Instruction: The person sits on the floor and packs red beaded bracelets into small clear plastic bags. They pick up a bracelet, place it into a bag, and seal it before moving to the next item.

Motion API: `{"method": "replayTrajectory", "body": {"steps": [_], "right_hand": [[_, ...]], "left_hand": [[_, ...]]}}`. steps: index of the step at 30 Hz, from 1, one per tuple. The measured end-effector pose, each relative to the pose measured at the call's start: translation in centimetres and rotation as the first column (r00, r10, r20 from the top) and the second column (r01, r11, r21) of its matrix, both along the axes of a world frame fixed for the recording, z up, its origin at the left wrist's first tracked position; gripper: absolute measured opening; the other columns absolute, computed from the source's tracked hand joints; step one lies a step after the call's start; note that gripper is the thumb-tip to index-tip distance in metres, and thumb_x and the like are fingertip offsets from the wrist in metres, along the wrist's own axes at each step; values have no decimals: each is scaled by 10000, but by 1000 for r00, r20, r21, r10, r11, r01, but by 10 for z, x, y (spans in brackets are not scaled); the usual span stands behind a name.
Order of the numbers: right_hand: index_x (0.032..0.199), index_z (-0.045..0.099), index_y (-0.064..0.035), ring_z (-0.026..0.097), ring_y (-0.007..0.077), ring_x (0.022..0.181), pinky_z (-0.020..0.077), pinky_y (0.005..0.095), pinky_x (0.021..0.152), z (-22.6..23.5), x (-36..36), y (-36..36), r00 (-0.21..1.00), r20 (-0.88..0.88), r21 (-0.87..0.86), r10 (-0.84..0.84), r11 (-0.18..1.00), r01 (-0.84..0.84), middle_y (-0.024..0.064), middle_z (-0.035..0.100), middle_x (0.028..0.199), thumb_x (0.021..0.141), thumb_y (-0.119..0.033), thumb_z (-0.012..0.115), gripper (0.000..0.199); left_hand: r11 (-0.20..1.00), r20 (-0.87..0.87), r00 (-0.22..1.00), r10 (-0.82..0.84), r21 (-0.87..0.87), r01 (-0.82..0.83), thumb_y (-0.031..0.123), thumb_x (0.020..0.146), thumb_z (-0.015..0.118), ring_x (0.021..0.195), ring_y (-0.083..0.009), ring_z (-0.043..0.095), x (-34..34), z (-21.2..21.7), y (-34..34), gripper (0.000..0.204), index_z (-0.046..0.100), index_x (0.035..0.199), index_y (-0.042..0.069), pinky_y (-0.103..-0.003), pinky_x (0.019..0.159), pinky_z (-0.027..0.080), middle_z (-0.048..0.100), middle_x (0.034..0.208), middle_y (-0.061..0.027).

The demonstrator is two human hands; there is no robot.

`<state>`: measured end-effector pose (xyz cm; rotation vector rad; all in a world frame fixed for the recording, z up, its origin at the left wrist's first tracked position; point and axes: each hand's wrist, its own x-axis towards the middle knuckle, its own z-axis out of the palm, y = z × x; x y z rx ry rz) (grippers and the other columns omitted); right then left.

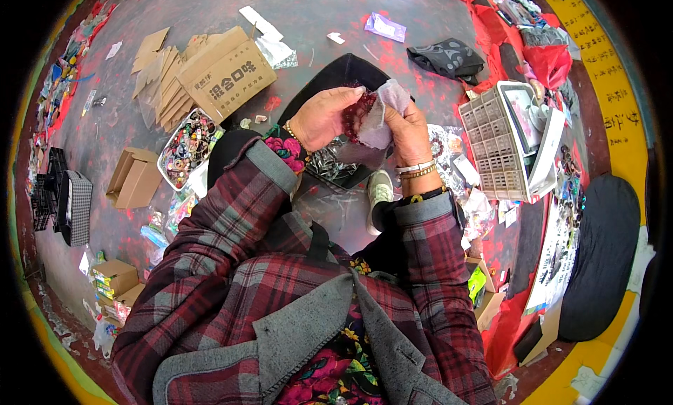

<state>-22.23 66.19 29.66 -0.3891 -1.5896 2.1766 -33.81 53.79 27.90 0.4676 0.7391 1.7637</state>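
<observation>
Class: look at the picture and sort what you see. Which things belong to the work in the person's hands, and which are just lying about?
In hand: left hand; right hand; red beads; clear bag.

Lying about: printed carton; tub of small items; white crate; dark cloth; open box.

Both forearms rise from the lower edge, bent inward so the hands meet ahead of the chest. The left hand (324, 116) is curled, fingers closed in a grip. The right hand (406, 132) faces it, fingers pinched shut, wrist cocked upward.
</observation>
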Motion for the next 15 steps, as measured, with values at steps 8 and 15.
{"method": "replayTrajectory", "body": {"steps": [8, 15], "right_hand": [[965, 624, -30, 560, 98, 769, 454, 238, 686, -13, -2, 10, 990, 129, 53, -66, 997, 60, 18, 619, 863, 881, -178, 529, 195], [1057, 586, -23, 580, 137, 840, 459, 246, 742, -2, -1, 4, 999, 34, 76, -6, 997, 4, 33, 613, 966, 866, -72, 505, 213]], "left_hand": [[998, -90, 994, -65, -30, 63, 266, 921, 454, 706, -139, 588, -2, -5, 0, 261, 597, 929, 48, -277, 669, 477, 619, 841, -37], [997, 52, 998, -38, 64, 35, 258, 935, 422, 788, -158, 594, -5, -1, -3, 270, 559, 1028, 45, -320, 740, 477, 618, 885, -51]]}}
